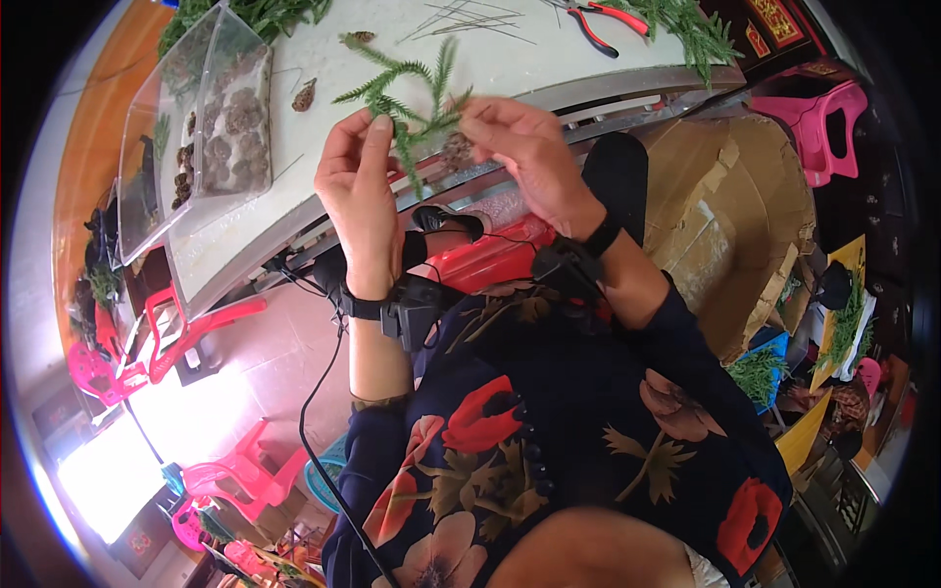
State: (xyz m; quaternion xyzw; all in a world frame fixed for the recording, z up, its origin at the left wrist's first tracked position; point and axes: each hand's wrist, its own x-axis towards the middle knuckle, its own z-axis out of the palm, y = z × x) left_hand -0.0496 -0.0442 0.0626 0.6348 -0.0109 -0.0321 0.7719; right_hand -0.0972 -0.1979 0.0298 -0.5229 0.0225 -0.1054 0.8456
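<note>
Over the table's front edge, my left hand (361,181) pinches a green artificial pine sprig (417,98) with several needled branches. To its right, my right hand (524,147) has its fingertips closed at a small brown pine cone (457,151), which hangs beside the sprig's lower part. The cone is blurred, and any wire between the fingers is too thin to make out. Loose on the table lie another pine cone (305,95) and, farther back, a smaller one (361,37).
A clear plastic box (263,147) with pine cones stands at the table's left. Thin wires (480,22) and red-handled pliers (600,29) lie at the back. Green sprigs (686,34) are heaped at the back right. A large cardboard box (720,216) stands right of my legs.
</note>
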